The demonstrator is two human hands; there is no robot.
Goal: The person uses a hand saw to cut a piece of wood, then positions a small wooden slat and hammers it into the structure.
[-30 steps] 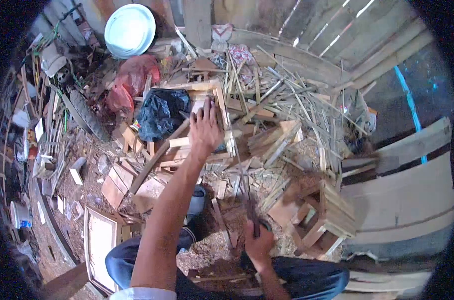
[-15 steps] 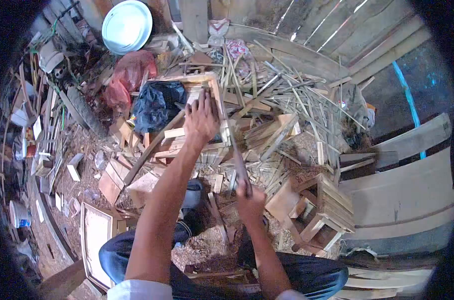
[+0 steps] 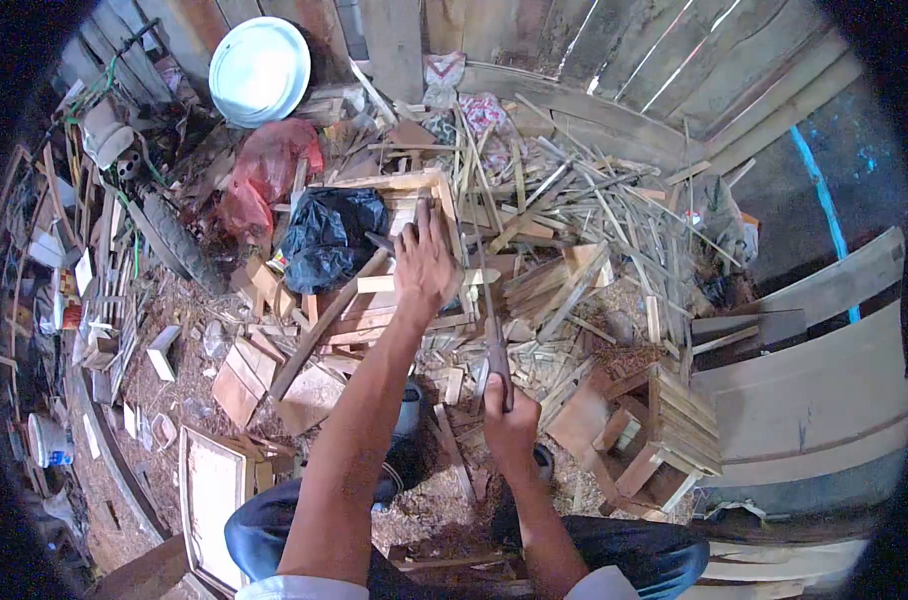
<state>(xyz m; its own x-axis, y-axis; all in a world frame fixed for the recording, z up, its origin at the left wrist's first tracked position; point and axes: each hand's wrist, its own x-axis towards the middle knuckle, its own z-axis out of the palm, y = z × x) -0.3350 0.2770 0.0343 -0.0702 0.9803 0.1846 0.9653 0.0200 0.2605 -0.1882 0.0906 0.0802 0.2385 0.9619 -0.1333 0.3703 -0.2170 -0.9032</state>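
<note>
The wooden frame (image 3: 452, 215) has its far edge and its right edge well visible, while the black plastic bag (image 3: 329, 240) covers much of its left side. On the right, the pile of thin wood sticks (image 3: 599, 205) comes close to this frame, so the room there is narrow. On the near side there is wider room: the sawdust floor (image 3: 444, 525) shows between the two knees. The small wooden crate (image 3: 674, 430) stands near and to the right, apart from the right forearm, and the white panel (image 3: 214, 490) stands beside the left knee.

The left hand (image 3: 426, 268) lies over the frame, its back upward, the fingers spread a little and pointing to the far side. Its forearm reaches long and almost straight. A pale wood strip (image 3: 377, 284) passes at this hand, its ends showing left and right; the contact below the palm is hidden. The right hand (image 3: 511, 415), nearer and lower, is closed around the handle of a long tool (image 3: 496, 355). The narrow blade points far and crosses by the right end of the strip; I cannot tell if they touch.
</note>
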